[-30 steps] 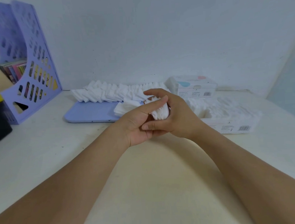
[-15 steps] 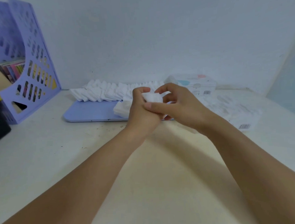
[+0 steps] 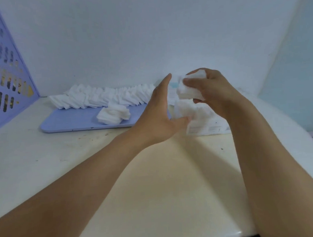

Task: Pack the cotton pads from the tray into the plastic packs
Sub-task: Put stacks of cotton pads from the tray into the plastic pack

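The right hand point(image 3: 211, 91) grips a soft white stack of cotton pads point(image 3: 188, 91) in curled fingers; the left hand point(image 3: 159, 109) is flat, released, above the lilac tray point(image 3: 71, 122) and plastic pack point(image 3: 206, 128).

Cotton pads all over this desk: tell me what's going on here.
A person is packing cotton pads into plastic packs. The right hand grips a stack of pads above the open pack, which already holds some. The left hand is open beside it, holding nothing. A long row of pads and a small pile remain on the blue tray.
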Demonstrator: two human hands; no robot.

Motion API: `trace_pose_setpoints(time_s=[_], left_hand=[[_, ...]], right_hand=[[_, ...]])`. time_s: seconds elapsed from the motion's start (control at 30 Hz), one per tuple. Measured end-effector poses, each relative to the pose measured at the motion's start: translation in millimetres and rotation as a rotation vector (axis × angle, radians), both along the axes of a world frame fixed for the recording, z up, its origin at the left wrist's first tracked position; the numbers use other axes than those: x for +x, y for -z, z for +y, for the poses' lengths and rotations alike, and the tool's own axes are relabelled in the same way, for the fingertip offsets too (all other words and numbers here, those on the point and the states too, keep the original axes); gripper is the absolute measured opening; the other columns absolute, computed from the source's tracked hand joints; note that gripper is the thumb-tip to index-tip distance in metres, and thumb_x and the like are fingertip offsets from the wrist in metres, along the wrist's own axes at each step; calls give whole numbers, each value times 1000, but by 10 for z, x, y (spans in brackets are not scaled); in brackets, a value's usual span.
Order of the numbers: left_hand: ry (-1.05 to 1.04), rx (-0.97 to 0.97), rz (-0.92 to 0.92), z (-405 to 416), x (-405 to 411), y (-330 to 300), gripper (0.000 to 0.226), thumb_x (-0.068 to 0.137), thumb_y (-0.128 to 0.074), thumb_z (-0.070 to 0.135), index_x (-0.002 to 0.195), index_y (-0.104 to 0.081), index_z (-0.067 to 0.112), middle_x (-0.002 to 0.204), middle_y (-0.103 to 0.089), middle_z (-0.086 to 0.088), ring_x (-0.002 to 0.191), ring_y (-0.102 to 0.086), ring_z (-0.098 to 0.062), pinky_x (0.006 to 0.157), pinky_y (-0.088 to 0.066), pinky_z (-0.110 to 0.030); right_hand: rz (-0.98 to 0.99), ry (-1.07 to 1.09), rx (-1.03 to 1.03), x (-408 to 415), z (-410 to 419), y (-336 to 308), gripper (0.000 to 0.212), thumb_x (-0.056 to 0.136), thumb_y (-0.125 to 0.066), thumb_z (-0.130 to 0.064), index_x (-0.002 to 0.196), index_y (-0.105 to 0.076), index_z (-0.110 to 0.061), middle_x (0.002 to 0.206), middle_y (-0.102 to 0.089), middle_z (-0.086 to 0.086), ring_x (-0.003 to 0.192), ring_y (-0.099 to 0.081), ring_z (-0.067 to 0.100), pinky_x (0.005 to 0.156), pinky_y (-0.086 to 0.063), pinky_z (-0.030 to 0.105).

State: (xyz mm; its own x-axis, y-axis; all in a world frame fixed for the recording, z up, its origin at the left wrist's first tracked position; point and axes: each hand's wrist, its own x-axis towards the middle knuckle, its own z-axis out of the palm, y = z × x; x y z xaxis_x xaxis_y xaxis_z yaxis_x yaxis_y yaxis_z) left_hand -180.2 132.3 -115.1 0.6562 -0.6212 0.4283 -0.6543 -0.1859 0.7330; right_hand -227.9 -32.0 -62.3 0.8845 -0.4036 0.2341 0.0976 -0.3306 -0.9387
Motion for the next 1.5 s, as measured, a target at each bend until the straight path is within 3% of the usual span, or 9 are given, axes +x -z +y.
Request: trace_pose_setpoints(time_s=[0.23,0.5,0.63,0.83,1.0,1.1,1.23,1.37,1.5], left_hand=[[-104,94,-231,-138,-20,210,72,69,-88,43,119,-39,28,96,-46,25,89,-45,-5,74,-41,-24],[-18,10,-178,-157,102,296,57,77,-85,32,106,-37,23,93,-55,1,75,-49,-20,68,-44,-31],[34,82,-250,-166,149,315,45,83,-80,33,105,-44,21,75,-55,27,58,-43,-8,55,-37,-24],[102,175,-426,-212,216,352,23,91,-65,40,94,-61,18,97,-54,10,83,-56,-14,72,-50,-43],[96,142,-405,-171,230,341,19,92,-71,32,88,-60,17,76,-48,19,72,-50,6,61,-33,-14],[88,167,-387,-174,233,366,18,93,-69,33,95,-63,17,75,-48,22,70,-49,8,60,-32,-18],[91,188,-392,-183,240,372,18,94,-67,37,101,-62,21,85,-53,20,74,-51,4,65,-37,-21],[108,189,-408,-167,226,358,17,96,-66,34,100,-63,18,91,-54,14,75,-50,3,66,-38,-20],[120,195,-403,-175,245,359,17,96,-65,36,103,-64,20,95,-55,12,76,-54,-6,74,-47,-30]], right_hand=[[171,-30,-110,-73,-213,12,30,87,-74,-26,114,-68,-14,87,-73,2,68,-68,16,44,-32,22],[423,26,-321,6,-184,66,44,83,-77,-31,123,-64,-18,95,-70,4,71,-64,18,47,-41,23],[540,63,-522,-62,-159,46,62,78,-83,-34,132,-56,-21,92,-59,-5,72,-59,14,53,-41,24],[627,172,-786,46,-38,99,55,72,-82,-29,119,-57,-14,105,-62,1,95,-63,22,83,-56,35],[659,61,-893,80,-14,85,63,85,-73,-34,138,-46,-12,130,-59,7,110,-58,26,91,-50,36],[624,-6,-720,-25,-97,38,91,82,-80,-30,156,-27,-21,144,-48,4,105,-60,24,77,-50,29],[423,130,-505,-103,-88,11,76,75,-87,-31,141,-50,-22,120,-57,2,81,-68,16,60,-54,26],[478,241,-684,-15,9,90,59,65,-90,-27,117,-65,-15,105,-66,3,84,-68,21,77,-57,33],[532,385,-904,124,92,174,41,75,-77,-22,108,-54,-17,95,-60,1,84,-56,24,68,-40,29]])
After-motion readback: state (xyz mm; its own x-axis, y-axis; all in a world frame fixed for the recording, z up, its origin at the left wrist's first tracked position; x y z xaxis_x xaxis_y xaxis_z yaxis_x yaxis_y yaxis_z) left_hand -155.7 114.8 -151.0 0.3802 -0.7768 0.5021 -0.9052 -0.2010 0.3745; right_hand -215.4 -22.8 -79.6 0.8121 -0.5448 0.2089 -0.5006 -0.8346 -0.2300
